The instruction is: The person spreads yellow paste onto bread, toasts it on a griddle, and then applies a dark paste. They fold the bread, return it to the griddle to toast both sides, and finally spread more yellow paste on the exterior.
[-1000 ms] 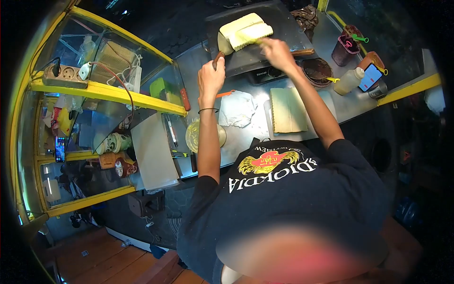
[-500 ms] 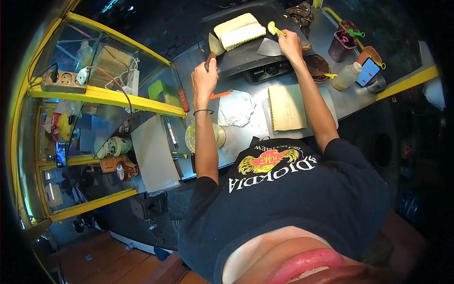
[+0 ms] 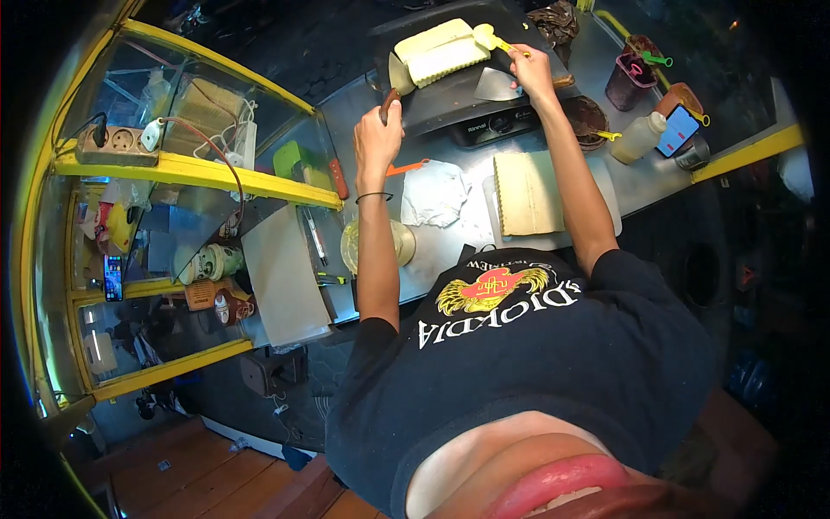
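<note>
My left hand (image 3: 379, 134) grips the brown handle of a scraper (image 3: 399, 76), whose blade stands against the left end of a pale ridged bread block (image 3: 439, 54) on the black griddle (image 3: 437, 105). In my right hand (image 3: 531, 73) is a yellow spreader (image 3: 494, 38); its tip, with pale spread on it, touches the bread's upper right corner. Just below that hand, a second scraper (image 3: 497, 85) lies on the griddle with its wooden handle pointing right.
Another bread block (image 3: 526, 195) rests on a board nearby. Around it are crumpled white paper (image 3: 434, 194), a tub (image 3: 378, 246), a bowl of dark spread (image 3: 584, 121), a squeeze bottle (image 3: 638, 139) and a phone (image 3: 677, 131). A yellow-framed glass case (image 3: 207, 179) stands at left.
The spreader in my right hand has moved left and up, from beside the bread onto its corner. My left hand and its scraper have shifted only slightly.
</note>
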A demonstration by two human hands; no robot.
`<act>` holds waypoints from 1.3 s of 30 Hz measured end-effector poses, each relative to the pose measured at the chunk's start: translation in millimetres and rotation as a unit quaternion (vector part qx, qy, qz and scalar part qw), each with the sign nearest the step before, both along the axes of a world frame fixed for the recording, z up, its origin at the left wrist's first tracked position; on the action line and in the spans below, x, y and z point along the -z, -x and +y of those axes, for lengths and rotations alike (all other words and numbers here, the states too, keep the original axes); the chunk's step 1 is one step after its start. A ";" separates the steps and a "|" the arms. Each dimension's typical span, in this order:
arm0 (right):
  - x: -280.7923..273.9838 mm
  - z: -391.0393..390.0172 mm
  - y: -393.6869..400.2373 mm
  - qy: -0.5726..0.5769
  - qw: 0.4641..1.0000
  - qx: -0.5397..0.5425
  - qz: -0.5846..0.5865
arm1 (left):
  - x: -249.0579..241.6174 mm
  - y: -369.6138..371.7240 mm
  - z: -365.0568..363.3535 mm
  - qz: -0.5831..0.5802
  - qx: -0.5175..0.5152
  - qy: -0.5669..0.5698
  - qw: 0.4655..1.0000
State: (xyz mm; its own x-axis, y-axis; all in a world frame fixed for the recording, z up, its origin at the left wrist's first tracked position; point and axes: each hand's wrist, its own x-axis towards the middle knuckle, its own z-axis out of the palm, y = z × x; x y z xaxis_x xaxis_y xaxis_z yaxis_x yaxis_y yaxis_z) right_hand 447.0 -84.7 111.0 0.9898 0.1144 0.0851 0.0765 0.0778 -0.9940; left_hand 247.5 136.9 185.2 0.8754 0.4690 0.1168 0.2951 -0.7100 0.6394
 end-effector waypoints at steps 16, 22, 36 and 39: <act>-0.6 24.2 38.3 0.333 0.921 0.069 -0.191 | 2.5 -0.2 -1.1 0.000 0.012 0.003 1.000; 6.7 41.5 54.0 0.231 0.944 -0.085 -0.220 | 2.6 -2.9 -2.2 0.002 0.014 0.008 1.000; -8.7 40.1 55.1 0.333 0.850 -0.178 -0.367 | 16.2 3.4 12.4 -0.032 -0.050 0.124 0.990; -4.2 41.0 46.7 0.358 0.842 -0.174 -0.365 | 22.4 6.3 14.6 -0.050 -0.068 0.149 0.985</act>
